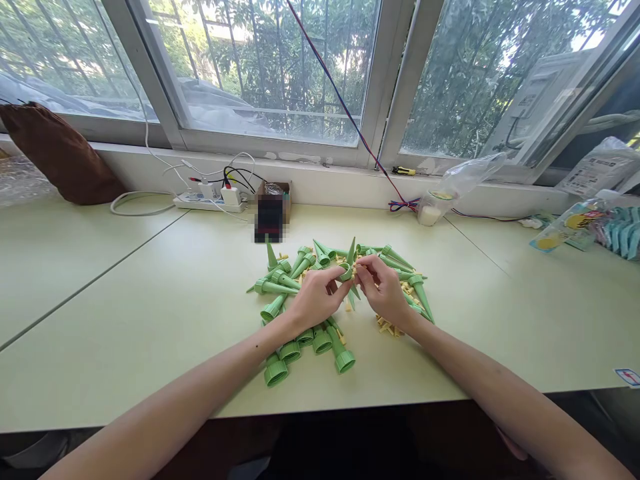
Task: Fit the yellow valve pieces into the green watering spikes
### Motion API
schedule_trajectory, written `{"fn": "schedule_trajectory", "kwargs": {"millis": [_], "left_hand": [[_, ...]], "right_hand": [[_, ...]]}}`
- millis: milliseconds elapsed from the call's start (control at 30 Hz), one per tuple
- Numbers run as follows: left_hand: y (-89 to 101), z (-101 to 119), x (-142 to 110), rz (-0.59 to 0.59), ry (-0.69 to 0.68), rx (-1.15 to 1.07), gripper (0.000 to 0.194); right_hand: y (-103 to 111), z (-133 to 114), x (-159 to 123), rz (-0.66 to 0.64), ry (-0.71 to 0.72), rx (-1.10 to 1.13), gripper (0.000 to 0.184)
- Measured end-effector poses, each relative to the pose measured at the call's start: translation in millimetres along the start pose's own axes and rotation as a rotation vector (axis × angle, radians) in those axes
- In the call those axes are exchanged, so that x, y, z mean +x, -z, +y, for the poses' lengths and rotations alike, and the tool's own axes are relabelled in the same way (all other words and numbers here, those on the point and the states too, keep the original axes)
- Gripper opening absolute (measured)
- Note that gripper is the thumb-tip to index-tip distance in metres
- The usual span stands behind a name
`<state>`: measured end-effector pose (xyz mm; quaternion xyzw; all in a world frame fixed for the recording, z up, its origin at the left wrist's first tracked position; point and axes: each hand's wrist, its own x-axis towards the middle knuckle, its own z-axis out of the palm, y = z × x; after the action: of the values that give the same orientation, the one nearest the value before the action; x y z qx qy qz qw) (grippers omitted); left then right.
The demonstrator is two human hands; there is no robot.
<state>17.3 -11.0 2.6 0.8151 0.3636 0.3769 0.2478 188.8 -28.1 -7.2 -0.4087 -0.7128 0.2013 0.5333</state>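
My left hand (324, 293) is closed around a green plastic watering spike (345, 272), its round open end tilted up between thumb and fingers. Close beside it, my right hand (384, 291) pinches a small yellow plastic piece (357, 269) at the spike's side; the fingertips partly cover it. Several more green spikes (345, 360) with ribbed round ends lie around both hands, some at the front left and others at the back and right. Small yellow pieces (389, 327) are heaped under and beside my right hand, mixed with spikes.
Behind the pile a small cardboard box (286, 197) stands by a blurred dark object (269, 220). A white power strip (210, 202) with cables and a brown bag (60, 157) are at left. Plastic packets (570, 227) and a clear bag (440, 197) lie at right, below the windows.
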Motion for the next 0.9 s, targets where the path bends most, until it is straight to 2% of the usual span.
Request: {"fn": "schedule_trajectory", "kwargs": {"millis": [600,900], "left_hand": [[-2.2,1.0,-0.8,-0.009,-0.087,-0.006,0.029],[0.5,5.5,-0.7,0.013,-0.069,0.006,0.030]], "right_hand": [[1.5,0.0,1.4,-0.022,-0.038,-0.021,0.017],[2.0,2.4,-1.2,-0.003,-0.030,0.021,0.017]]}}
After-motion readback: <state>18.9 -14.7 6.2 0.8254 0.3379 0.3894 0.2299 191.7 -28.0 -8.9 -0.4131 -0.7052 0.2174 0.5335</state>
